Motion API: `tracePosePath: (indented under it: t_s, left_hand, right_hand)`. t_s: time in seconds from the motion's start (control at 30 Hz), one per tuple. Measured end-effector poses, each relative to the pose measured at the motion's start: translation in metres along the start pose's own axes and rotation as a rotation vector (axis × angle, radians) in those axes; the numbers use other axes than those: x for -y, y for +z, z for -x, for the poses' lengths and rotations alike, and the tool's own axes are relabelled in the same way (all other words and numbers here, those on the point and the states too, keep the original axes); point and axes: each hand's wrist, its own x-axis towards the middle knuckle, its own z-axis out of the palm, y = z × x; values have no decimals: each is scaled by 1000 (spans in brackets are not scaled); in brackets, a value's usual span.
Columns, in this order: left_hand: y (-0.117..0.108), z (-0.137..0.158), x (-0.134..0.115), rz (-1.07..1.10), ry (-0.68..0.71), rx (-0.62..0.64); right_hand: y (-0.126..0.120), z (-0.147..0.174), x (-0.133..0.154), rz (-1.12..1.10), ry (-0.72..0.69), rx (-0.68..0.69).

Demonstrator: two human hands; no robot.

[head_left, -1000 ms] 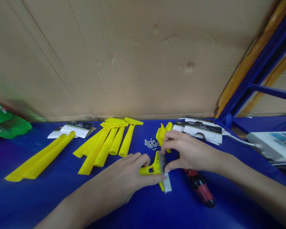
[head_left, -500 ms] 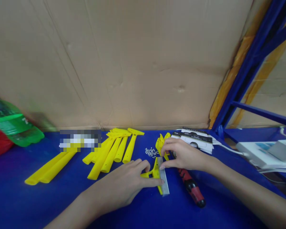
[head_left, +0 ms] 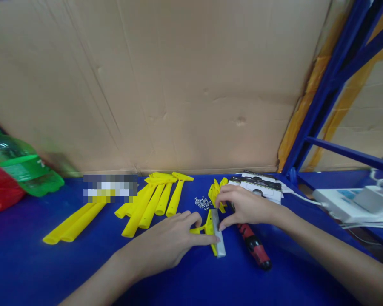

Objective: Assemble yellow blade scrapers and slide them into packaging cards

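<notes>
My left hand (head_left: 180, 238) is closed round the neck of a yellow plastic scraper (head_left: 208, 227), thumb and fingers lying against its head. A flat silvery scraper blade (head_left: 217, 238) lies along the head, with a left fingertip on it. From the other side my right hand (head_left: 241, 206) curves in, its thumb at the blade's right edge and its bent fingers near the upper end. A red and black screwdriver (head_left: 254, 246) lies under and beside the right hand, its front part hidden. Small screws (head_left: 202, 203) are heaped just beyond the scraper.
Several yellow scraper handles (head_left: 151, 204) lie to the left, two more handles (head_left: 79, 219) farther left. Small yellow parts (head_left: 215, 191) and printed white packets (head_left: 258, 187) are behind my right hand. A green bottle (head_left: 28, 170), a white power strip (head_left: 338, 204) and a blue frame (head_left: 322, 97) flank the table.
My right thumb has shifted from the blade's face to its right edge. The blade sits slightly differently against the scraper head. The whole view has shifted a little.
</notes>
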Motion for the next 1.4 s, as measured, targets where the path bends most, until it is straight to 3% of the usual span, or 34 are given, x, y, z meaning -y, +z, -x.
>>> tracePosePath:
  t_s: [0.63,1.0,1.4]
  left_hand:
    - [6,-1,0,-8,-34,75]
    - [8,-2,1,23,-19,94]
    - [18,2,5,42,-13,74]
  right_hand:
    - [2,0,5,-18,18,48]
    - [10,0,3,-4,17,-2]
    - [-4,1,4,43,79,21]
